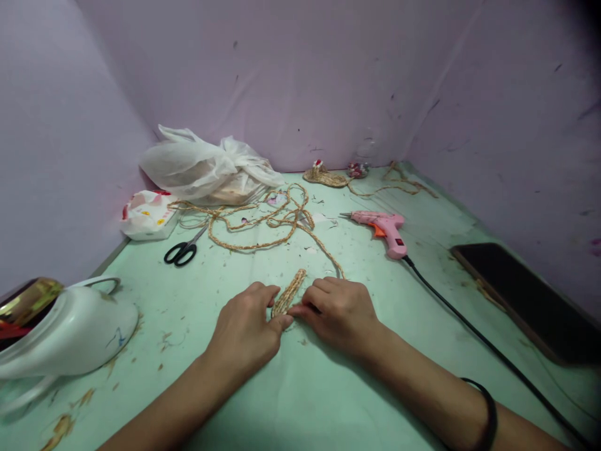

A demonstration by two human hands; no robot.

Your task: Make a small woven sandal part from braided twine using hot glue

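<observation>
A small flat piece of coiled braided straw cord [290,292] lies on the green table between my hands. My left hand [248,319] grips its lower left end between thumb and forefinger. With thumb and fingers pressed together, my right hand [339,312] holds its lower right side. A long braided cord [248,247] runs in loose loops over the table behind and comes down to my right hand. Beyond my right hand lies a pink glue gun [385,228], its nozzle pointing left.
Black-handled scissors [181,252], a tissue pack [149,216] and a white plastic bag [211,166] lie back left. A white container [79,326] is at left, a phone [526,297] at right. A straw sole [325,178] lies by the back wall.
</observation>
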